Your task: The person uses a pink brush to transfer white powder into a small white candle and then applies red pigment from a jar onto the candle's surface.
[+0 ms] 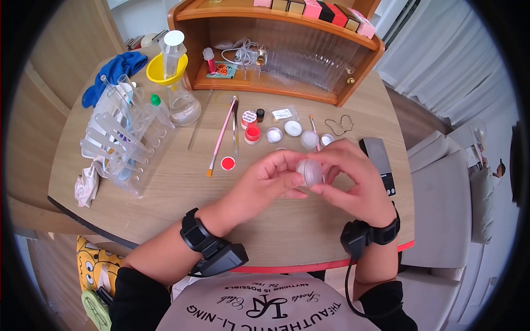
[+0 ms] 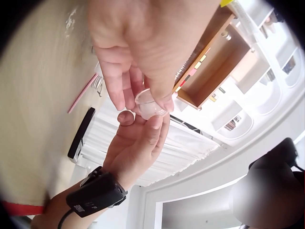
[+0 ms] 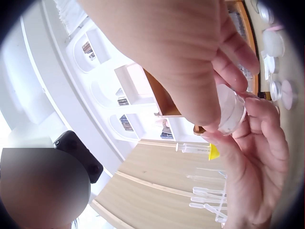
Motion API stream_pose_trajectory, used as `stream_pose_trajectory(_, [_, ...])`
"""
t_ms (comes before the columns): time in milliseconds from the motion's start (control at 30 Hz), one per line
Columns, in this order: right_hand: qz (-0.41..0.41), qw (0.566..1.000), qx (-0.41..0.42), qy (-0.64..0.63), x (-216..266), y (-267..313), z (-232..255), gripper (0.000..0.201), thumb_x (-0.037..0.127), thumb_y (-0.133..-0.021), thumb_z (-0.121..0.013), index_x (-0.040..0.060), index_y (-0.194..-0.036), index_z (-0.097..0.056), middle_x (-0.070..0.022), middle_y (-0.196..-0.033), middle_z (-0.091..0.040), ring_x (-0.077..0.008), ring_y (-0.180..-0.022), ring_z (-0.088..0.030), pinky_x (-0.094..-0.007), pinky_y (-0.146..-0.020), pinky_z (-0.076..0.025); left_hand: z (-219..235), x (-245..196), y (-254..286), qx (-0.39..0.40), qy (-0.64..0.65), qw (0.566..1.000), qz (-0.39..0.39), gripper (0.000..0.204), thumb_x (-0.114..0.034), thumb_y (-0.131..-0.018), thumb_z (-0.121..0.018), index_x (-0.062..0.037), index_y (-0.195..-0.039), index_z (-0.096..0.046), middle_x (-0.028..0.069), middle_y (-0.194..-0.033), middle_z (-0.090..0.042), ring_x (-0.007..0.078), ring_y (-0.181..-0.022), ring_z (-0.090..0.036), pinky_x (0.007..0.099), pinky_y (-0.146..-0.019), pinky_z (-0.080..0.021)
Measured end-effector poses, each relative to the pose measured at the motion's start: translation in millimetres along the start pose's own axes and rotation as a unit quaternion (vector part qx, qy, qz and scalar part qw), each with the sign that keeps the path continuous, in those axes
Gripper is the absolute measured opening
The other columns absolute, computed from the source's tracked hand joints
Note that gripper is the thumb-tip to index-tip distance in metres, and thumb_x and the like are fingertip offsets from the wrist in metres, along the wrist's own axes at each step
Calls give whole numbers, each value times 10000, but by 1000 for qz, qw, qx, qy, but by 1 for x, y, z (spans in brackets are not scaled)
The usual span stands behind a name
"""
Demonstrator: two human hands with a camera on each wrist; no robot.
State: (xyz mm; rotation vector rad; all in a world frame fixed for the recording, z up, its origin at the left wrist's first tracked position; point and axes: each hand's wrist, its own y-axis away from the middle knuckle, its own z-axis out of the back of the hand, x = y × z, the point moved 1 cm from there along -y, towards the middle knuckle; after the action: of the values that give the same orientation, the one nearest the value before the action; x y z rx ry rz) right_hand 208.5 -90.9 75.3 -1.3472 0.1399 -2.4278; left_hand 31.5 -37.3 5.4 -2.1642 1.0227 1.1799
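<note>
Both hands hold one small round translucent jar (image 1: pixel 310 172) above the table's middle right. The left hand (image 1: pixel 270 179) grips it from the left between thumb and fingers. From the other side, the right hand (image 1: pixel 356 179) pinches it with thumb and fingertips. In the left wrist view the clear jar (image 2: pixel 150 106) sits between the left hand (image 2: pixel 143 52) and the right hand (image 2: pixel 136 145). The right wrist view shows the jar (image 3: pixel 231 109) tilted, with the right hand (image 3: pixel 176 57) on one side and the left hand (image 3: pixel 257 157) on the other. Its contents cannot be told.
Behind the hands stand a red pot (image 1: pixel 252 134), a white lid (image 1: pixel 292 128) and several small jars. A black scale (image 1: pixel 378 160) lies at the right. Brushes (image 1: pixel 222 136), a rack with pipettes (image 1: pixel 124 143), a flask with a yellow funnel (image 1: pixel 167 69) and a wooden cabinet (image 1: pixel 276 91) are also there.
</note>
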Motion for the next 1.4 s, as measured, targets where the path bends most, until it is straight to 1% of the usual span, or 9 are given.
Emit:
stream_pose_trajectory(67, [79,992,18,95,2,0,2,376,60,-709,-709,36,-1065,-589,-99,-991,-548,-230,-844,-552,-307,-709,-468,0,2,1,-3,15,999,31,397,-262,-955,-467,-6,-1255,-418,106,-1160,-532,188,-1053,-559,347,-898,-490])
stream_pose_trajectory(167, [107,982,16,152,2,-1,0,367,102,-697,-726,34,-1035,-600,-112,-985,-556,-283,-862,-551,-347,-743,-463,3,5,0,10,46,997,57,371,-258,-966,-445,4,-1229,-445,92,-1131,-544,161,-1012,-567,320,-879,-499])
stream_pose_trajectory(400, [36,959,24,280,1,4,5,359,223,-704,-730,51,-996,-611,-109,-922,-587,-298,-848,-567,-349,-715,-465,2,10,-1,15,18,996,85,480,-344,-949,-458,12,-1267,-405,102,-1154,-536,192,-1052,-558,345,-890,-494])
stream_pose_trajectory(467, [78,948,-54,305,9,2,3,378,275,-688,-736,49,-966,-616,-109,-889,-595,-308,-804,-576,-357,-699,-462,0,9,0,6,28,996,86,488,-347,-949,-458,13,-1272,-400,100,-1154,-536,187,-1048,-557,343,-889,-494])
stream_pose_trajectory(600, [117,956,-45,265,7,-1,0,394,296,-672,-744,50,-952,-618,-110,-876,-599,-312,-789,-580,-369,-701,-461,4,8,-1,3,29,997,68,496,-348,-949,-458,17,-1278,-392,101,-1154,-536,185,-1043,-559,343,-888,-495])
stream_pose_trajectory(667, [76,949,-5,307,2,4,5,407,289,-665,-750,61,-974,-616,-97,-863,-605,-305,-794,-581,-371,-696,-459,5,8,-1,-3,8,996,84,512,-360,-945,-462,18,-1281,-389,106,-1156,-534,184,-1044,-558,340,-889,-494])
stream_pose_trajectory(767, [109,950,-64,285,8,-2,0,404,283,-667,-750,69,-982,-614,-77,-792,-592,-294,-772,-576,-370,-679,-454,4,8,-1,-8,14,997,78,512,-364,-944,-464,19,-1277,-392,109,-1154,-533,185,-1041,-560,337,-892,-492])
stream_pose_trajectory(967, [67,954,-36,291,4,2,3,385,276,-673,-745,68,-970,-616,-64,-716,-554,-277,-728,-561,-369,-656,-445,4,8,-1,-12,14,997,79,497,-347,-950,-458,19,-1279,-389,109,-1150,-533,186,-1031,-566,340,-890,-495])
stream_pose_trajectory(1400, [64,965,-9,255,0,3,-4,379,238,-708,-710,91,-1038,-591,-74,-842,-559,-286,-762,-556,-372,-673,-446,6,8,-2,-2,14,997,72,476,-335,-956,-448,9,-1280,-394,111,-1162,-529,180,-1038,-560,339,-891,-493])
